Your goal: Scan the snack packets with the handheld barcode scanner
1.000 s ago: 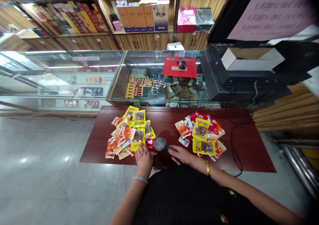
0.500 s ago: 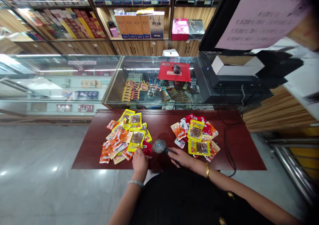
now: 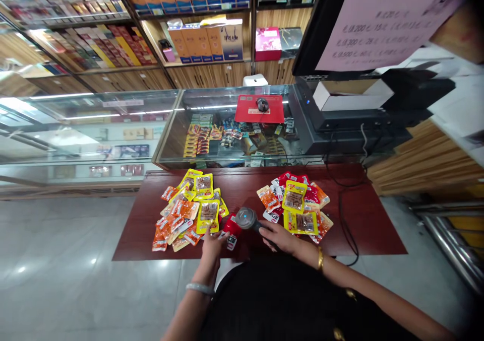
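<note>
My right hand (image 3: 279, 236) is wrapped round the handle of a dark handheld barcode scanner (image 3: 246, 218), its round grey head pointing left with a small blue light. My left hand (image 3: 212, 246) is low at the right edge of the left pile, thumb and fingers apart. Its fingertips are at the lower edge of a yellow snack packet (image 3: 208, 216), and its thumb reaches a red snack packet (image 3: 231, 228) lying just left of the scanner. Around it lie several orange snack packets (image 3: 177, 219). Right of the scanner is a second pile with yellow packets (image 3: 294, 198) on top.
Both piles rest on a dark red board (image 3: 242, 180). Behind it stands a glass display case (image 3: 227, 162) with a red mat (image 3: 242, 112) and a computer mouse (image 3: 262, 105). A monitor (image 3: 308, 39) is at the right. A black cable (image 3: 341, 215) crosses the board's right side.
The red packet by my left hand has shifted right and shows more fully. My left hand's thumb and fingers have spread. The scanner is slightly farther right in the view, which has also shifted.
</note>
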`<state>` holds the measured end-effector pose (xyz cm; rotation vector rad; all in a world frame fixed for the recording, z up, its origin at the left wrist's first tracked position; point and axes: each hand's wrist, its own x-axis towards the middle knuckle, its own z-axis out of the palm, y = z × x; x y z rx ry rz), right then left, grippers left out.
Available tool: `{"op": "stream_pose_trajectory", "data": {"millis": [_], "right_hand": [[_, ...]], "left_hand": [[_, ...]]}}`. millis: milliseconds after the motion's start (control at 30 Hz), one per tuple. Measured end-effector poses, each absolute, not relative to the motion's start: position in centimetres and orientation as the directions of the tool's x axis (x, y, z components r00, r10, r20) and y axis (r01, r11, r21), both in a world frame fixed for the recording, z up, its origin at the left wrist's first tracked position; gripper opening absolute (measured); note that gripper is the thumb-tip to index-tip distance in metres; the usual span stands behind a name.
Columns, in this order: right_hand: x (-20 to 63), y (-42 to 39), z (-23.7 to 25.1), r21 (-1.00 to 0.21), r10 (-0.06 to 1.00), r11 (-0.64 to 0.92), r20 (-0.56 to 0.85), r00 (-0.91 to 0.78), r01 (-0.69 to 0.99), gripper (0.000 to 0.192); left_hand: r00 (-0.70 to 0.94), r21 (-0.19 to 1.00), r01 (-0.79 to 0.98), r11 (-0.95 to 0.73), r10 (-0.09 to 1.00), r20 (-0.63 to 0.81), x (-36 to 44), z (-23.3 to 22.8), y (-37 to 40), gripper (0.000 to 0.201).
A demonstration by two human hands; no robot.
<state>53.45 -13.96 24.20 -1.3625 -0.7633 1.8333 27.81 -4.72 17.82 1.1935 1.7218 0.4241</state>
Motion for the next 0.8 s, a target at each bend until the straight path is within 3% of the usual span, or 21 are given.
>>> {"op": "stream_pose_trajectory", "data": {"millis": [33,100,167,367,800], "right_hand": [[53.5,-13.9,24.2,-0.804,0.828,-0.560,-0.530,-0.185,-0.200,0.082],[53.7,-13.9,24.2,-0.811,0.839,-0.543,-0.513,-0.181,-0.217,0.083],[54.0,-13.8,24.2,-0.815,0.848,-0.530,-0.502,-0.171,-0.235,0.081],[55.6,-13.7,25.6,-0.789,0.842,-0.533,-0.529,-0.103,-0.305,0.078],[58.8,-13.2,25.8,-0.778,0.838,-0.499,-0.545,0.015,-0.381,0.074]], "left_hand": [[-0.018,0.733,0.365,0.574,0.792,-0.611,27.9,18.0,-4.9,0.060],[0.097,0.652,0.067,0.756,0.645,-0.758,28.5,18.4,-5.3,0.055],[0.138,0.613,-0.040,0.789,0.612,-0.779,29.4,18.8,-5.3,0.050],[0.031,0.727,-0.044,0.685,0.728,-0.684,33.5,18.5,-3.3,0.048],[0.083,0.826,0.009,0.563,0.823,-0.562,39.9,18.3,0.3,0.038]]}}
